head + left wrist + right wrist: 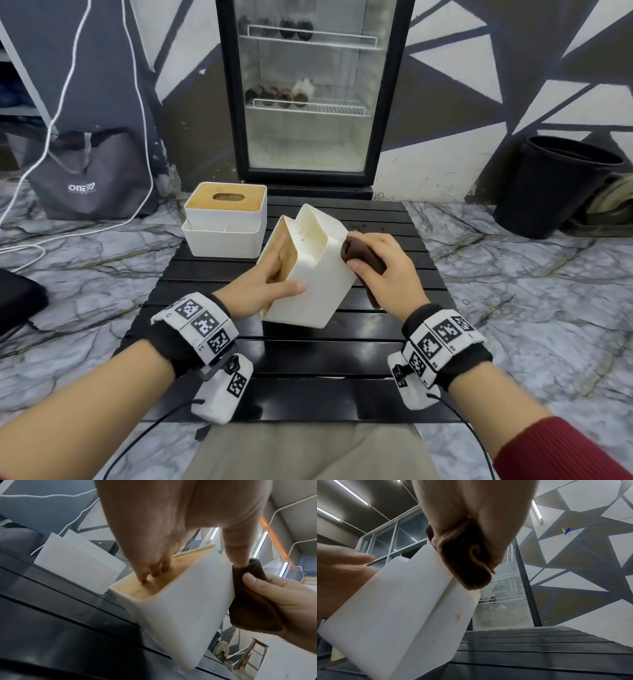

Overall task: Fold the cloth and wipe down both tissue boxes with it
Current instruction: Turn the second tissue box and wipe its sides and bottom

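Observation:
A white tissue box [317, 274] with a wooden lid stands tipped on its side in the middle of the black slatted table [308, 359]. My left hand [270, 277] grips it, fingers on the wooden lid [145, 586] and thumb across the white side. My right hand [380, 270] holds a folded dark brown cloth [361, 258] and presses it against the box's right face [412, 609]. The cloth [464, 561] shows bunched in the right wrist view, and it [254, 599] also appears in the left wrist view. A second white tissue box [226, 219] with a wooden lid stands upright at the table's back left.
A glass-door fridge [308, 92] stands right behind the table. A grey bag [89, 174] and white cables [68, 85] lie at the left on the marble floor, and a black bin [555, 185] sits at the right.

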The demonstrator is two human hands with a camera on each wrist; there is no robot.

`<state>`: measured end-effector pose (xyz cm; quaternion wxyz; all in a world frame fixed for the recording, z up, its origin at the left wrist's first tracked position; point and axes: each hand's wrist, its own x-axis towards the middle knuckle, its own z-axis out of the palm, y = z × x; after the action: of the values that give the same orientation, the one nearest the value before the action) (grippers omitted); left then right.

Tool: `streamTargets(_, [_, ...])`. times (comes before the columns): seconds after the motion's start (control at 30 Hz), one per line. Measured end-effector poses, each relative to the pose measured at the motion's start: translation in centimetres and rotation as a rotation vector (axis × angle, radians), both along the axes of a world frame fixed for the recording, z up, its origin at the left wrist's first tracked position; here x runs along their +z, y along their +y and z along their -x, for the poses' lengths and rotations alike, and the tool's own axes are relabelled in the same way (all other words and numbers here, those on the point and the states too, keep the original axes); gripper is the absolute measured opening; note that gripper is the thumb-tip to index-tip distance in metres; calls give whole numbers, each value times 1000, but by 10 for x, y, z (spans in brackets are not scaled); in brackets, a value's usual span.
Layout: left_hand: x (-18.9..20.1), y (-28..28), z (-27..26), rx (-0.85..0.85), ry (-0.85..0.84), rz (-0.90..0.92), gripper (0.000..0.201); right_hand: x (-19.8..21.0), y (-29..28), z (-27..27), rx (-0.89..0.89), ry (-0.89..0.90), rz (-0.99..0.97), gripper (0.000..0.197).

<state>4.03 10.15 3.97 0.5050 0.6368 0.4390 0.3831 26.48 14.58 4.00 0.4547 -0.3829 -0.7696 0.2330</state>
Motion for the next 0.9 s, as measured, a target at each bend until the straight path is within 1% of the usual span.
streamTargets(0.13, [-4, 0, -3, 83, -55, 17, 58, -7, -6, 2, 49, -71, -16, 39])
streamTargets(0.23, [-7, -1, -4, 160, -86, 47, 48, -11, -11, 3, 59, -74, -21, 39])
streamTargets(0.47, [-11, 2, -6, 240, -72, 34, 43, -13, -15, 3, 83, -66, 7, 37])
streamTargets(0.63, [-13, 4, -2, 287, -64, 54, 46, -12, -16, 2, 79, -67, 14, 36])
streamTargets(0.77, [-13, 5, 6, 272, -49, 110, 49, -12, -15, 1, 80, -82, 44, 35])
streamTargets(0.9, [-12, 7, 12, 208, -21, 156, 55, -13, -15, 0, 80, -58, 52, 35])
